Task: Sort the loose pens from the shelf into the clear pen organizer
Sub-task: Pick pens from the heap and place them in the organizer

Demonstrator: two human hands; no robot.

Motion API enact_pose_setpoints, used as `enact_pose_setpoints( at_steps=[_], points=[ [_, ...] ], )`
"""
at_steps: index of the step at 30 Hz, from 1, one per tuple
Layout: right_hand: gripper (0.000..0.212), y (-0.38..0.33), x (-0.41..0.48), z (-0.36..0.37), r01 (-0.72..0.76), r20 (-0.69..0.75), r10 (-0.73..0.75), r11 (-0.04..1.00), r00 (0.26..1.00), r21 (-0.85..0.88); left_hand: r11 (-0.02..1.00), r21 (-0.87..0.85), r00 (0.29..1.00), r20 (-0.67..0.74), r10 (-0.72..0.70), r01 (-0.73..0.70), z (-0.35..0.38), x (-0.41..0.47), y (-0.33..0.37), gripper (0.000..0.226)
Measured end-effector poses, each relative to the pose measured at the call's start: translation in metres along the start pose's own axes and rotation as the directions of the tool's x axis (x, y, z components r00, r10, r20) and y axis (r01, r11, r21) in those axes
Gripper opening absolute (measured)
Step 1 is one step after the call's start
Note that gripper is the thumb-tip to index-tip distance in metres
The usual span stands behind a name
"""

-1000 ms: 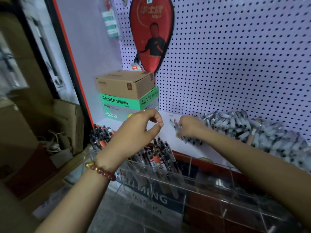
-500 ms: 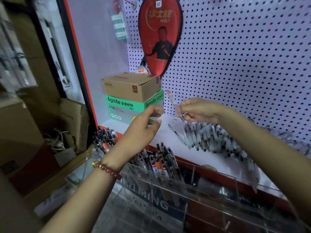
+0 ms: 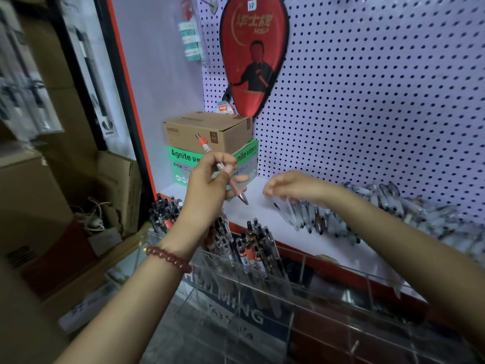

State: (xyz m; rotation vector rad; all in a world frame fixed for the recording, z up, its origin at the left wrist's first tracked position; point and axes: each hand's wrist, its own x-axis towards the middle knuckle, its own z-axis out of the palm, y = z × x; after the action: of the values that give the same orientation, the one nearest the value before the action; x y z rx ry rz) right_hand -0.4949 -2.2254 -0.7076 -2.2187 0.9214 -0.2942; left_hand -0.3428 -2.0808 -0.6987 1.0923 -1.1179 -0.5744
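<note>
My left hand [image 3: 210, 179] grips a red-capped clear pen [image 3: 237, 189], held slanted with its cap up in front of the green box. My right hand [image 3: 294, 187] hovers, blurred, over the left end of a long heap of loose clear pens [image 3: 380, 211] on the white shelf [image 3: 262, 211]; its fingers hang down and I cannot tell whether they hold anything. Below the shelf edge stands the clear pen organizer [image 3: 301, 292]. Its left compartments hold several upright pens [image 3: 252, 248]; the right compartments look bare.
A brown carton [image 3: 207, 131] sits on a green Agnite box [image 3: 183, 164] at the shelf's back left. A red paddle case [image 3: 253, 53] hangs on the pegboard [image 3: 380, 88]. Cardboard boxes [image 3: 118, 187] and cables lie at the left.
The red-capped pen passed from my right hand to my left hand. My right hand dropped back down toward the pen heap. The view shifted slightly.
</note>
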Motion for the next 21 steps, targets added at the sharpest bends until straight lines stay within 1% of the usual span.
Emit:
enact_pose_setpoints(
  at_steps=[2, 4, 5, 7, 9, 11, 12, 14, 15, 18, 21],
  points=[
    [0.019, 0.025, 0.006, 0.005, -0.11, 0.004, 0.112, 0.984, 0.994, -0.143, 1.0, 0.002, 1.0, 0.026, 0.017, -0.017, 0.0, -0.002, 0.003, 0.018],
    [0.022, 0.036, 0.007, 0.011, -0.152, 0.019, 0.16, 0.963, 0.987, -0.221, 0.999, 0.011, 0.998, 0.046, 0.033, -0.034, 0.0, -0.004, 0.004, 0.015],
    [0.025, 0.039, 0.007, 0.013, -0.146, 0.02, 0.157, 0.953, 0.987, -0.267, 0.999, 0.016, 0.998, 0.054, 0.041, -0.042, 0.0, -0.005, 0.005, 0.015],
    [0.041, 0.044, 0.007, 0.015, -0.119, 0.036, 0.143, 0.921, 0.989, -0.37, 0.998, 0.032, 0.996, 0.066, 0.054, -0.057, 0.0, -0.006, 0.006, 0.018],
    [0.051, 0.045, 0.005, 0.018, -0.076, 0.054, 0.12, 0.857, 0.991, -0.509, 0.997, 0.043, 0.996, 0.076, 0.056, -0.059, 0.0, -0.008, 0.008, 0.021],
    [0.046, 0.046, 0.005, 0.022, -0.036, 0.077, 0.107, 0.784, 0.991, -0.62, 0.997, 0.049, 0.995, 0.081, 0.056, -0.06, 0.0, -0.009, 0.008, 0.022],
    [0.04, 0.046, 0.005, 0.023, -0.028, 0.089, 0.109, 0.772, 0.99, -0.635, 0.997, 0.054, 0.995, 0.08, 0.056, -0.06, -0.001, -0.009, 0.008, 0.022],
    [0.025, 0.044, 0.005, 0.024, -0.03, 0.1, 0.112, 0.8, 0.989, -0.599, 0.996, 0.063, 0.996, 0.076, 0.054, -0.058, -0.001, -0.01, 0.009, 0.021],
    [0.019, 0.044, 0.004, 0.024, -0.042, 0.096, 0.114, 0.833, 0.989, -0.552, 0.996, 0.068, 0.996, 0.072, 0.053, -0.058, -0.001, -0.011, 0.01, 0.021],
    [0.014, 0.039, 0.001, 0.018, -0.11, 0.062, 0.133, 0.953, 0.989, -0.283, 0.995, 0.075, 0.996, 0.07, 0.054, -0.059, -0.003, -0.012, 0.012, 0.021],
    [0.011, 0.02, -0.007, 0.002, -0.11, 0.038, 0.113, 0.992, 0.993, -0.057, 0.996, 0.069, 0.997, 0.055, 0.06, -0.063, -0.003, -0.013, 0.015, 0.02]
  ],
)
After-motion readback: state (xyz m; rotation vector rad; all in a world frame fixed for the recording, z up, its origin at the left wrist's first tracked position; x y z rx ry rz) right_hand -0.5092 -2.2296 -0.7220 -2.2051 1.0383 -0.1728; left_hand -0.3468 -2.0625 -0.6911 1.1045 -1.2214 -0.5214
